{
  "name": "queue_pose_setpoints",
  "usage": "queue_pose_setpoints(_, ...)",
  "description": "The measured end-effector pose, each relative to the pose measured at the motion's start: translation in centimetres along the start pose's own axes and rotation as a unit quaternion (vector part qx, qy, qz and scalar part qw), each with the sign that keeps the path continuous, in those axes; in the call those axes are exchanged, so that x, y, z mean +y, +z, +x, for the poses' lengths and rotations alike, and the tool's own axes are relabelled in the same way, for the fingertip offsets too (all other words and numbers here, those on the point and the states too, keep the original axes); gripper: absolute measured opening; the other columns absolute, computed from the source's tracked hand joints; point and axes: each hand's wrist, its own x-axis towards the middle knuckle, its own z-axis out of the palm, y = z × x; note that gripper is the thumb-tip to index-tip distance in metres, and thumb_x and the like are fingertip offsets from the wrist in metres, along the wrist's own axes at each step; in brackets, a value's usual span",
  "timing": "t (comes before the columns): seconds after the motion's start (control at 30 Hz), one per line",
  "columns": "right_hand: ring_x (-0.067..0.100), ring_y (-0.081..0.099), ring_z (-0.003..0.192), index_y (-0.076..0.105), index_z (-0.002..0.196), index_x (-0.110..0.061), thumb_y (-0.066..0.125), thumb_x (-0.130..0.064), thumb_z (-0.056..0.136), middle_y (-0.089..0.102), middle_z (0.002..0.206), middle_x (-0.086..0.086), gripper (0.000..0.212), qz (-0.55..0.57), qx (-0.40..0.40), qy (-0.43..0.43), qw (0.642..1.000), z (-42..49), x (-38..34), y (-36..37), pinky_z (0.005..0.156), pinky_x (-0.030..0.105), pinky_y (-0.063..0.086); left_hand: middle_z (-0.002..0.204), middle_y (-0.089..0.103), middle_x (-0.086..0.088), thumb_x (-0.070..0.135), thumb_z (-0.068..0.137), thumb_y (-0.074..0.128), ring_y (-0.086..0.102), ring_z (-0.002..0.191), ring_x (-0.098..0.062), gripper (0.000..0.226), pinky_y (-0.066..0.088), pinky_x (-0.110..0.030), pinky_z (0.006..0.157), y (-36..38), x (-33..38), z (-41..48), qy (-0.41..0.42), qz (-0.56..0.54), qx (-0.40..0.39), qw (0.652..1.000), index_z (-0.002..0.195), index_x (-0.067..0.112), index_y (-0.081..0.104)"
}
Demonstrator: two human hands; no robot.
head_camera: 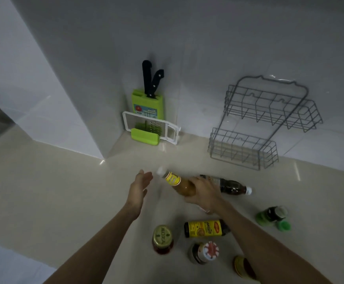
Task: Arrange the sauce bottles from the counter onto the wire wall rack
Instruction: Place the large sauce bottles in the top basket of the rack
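Note:
My right hand (202, 194) grips the base of an amber sauce bottle (177, 182) with a yellow label and white cap, tilted toward the upper left above the counter. My left hand (139, 186) is open, fingers apart, just left of the bottle's cap without touching it. A dark bottle (228, 184) lies on its side behind my right hand. A dark bottle with a yellow label (205, 228) lies below my right forearm. The grey two-tier wire rack (267, 117) hangs on the tiled wall at the right, both shelves empty.
A gold-lidded jar (162, 238), a red-and-white-capped jar (205, 253), a jar (243, 267) at the bottom edge and a green-capped bottle (272, 216) stand on the beige counter (64, 191). A green knife block (147, 103) and a grater (150, 128) sit in the corner.

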Motion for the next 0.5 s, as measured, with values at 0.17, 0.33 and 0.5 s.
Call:
queue_pose_setpoints(0.17, 0.013, 0.063, 0.089, 0.057, 0.1, -0.022, 0.082, -0.037, 0.067, 0.066, 0.097, -0.004, 0.043, 0.321, 0.164, 0.075, 0.93, -0.4, 0.1, -5.2, 0.074, 0.032, 0.051, 0.143, 0.052, -0.002, 0.049, 0.1, 0.024, 0.04, 0.136, -0.017, 0.057, 0.024, -0.035, 0.11, 4.7, 3.7, 2.3, 0.04, -0.004, -0.064, 0.997, 0.135, 0.016, 0.053)
queue_pose_setpoints(0.33, -0.003, 0.062, 0.083, 0.051, 0.099, -0.037, 0.083, -0.028, 0.072, 0.065, 0.098, -0.016, 0.043, 0.413, 0.401, 0.027, 0.817, -0.4, 1.0, -14.5, 0.068, 0.01, 0.049, 0.15, 0.043, -0.002, 0.05, 0.1, 0.024, 0.033, 0.14, -0.016, 0.057, 0.021, -0.034, 0.112, 11.8, 9.1, 4.1, 0.106, -0.009, -0.139, 0.985, 0.141, 0.017, 0.047)
queue_pose_setpoints(0.5, -0.001, 0.062, 0.086, 0.045, 0.104, -0.04, 0.08, -0.035, 0.072, 0.063, 0.096, -0.014, 0.048, 0.384, 0.574, -0.004, 0.723, 0.7, 2.8, -21.8, 0.074, 0.008, 0.047, 0.159, 0.026, 0.003, 0.052, 0.1, 0.021, 0.022, 0.146, -0.012, 0.062, 0.012, -0.033, 0.118, 18.0, 14.5, 5.0, 0.164, 0.025, -0.208, 0.964, 0.151, 0.018, 0.029)
